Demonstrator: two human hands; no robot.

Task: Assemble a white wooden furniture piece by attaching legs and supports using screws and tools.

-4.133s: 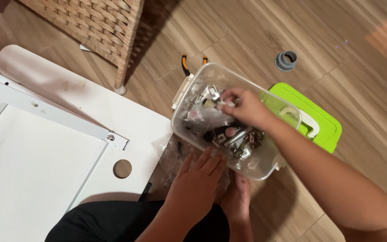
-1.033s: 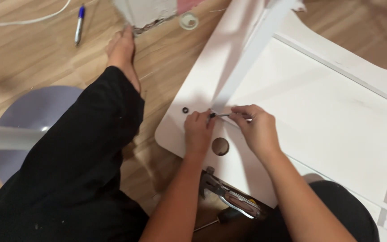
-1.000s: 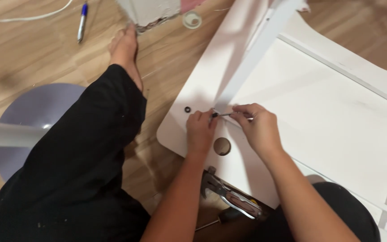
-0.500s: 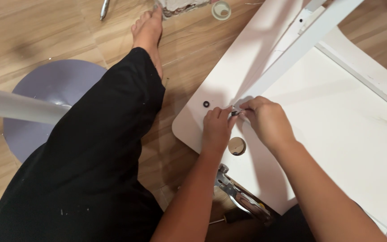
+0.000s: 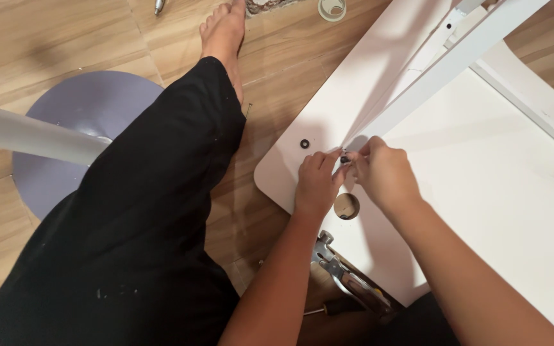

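Down on the wooden floor [image 5: 65, 38], I see my left hand [image 5: 315, 186] and right hand [image 5: 383, 176] pinching a small dark fastener [image 5: 344, 158] at the white panel's [image 5: 482, 192] rail, not yet seated, hammer [image 5: 347, 279] untouched.

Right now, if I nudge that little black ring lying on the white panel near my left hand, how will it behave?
The small black ring looks flat and lies loose on the white panel, so it would probably slide rather than roll. It seems tiny and light, so likely fiddly to pinch. It sits near the panel's rounded corner, so a push could send it onto the wooden floor.
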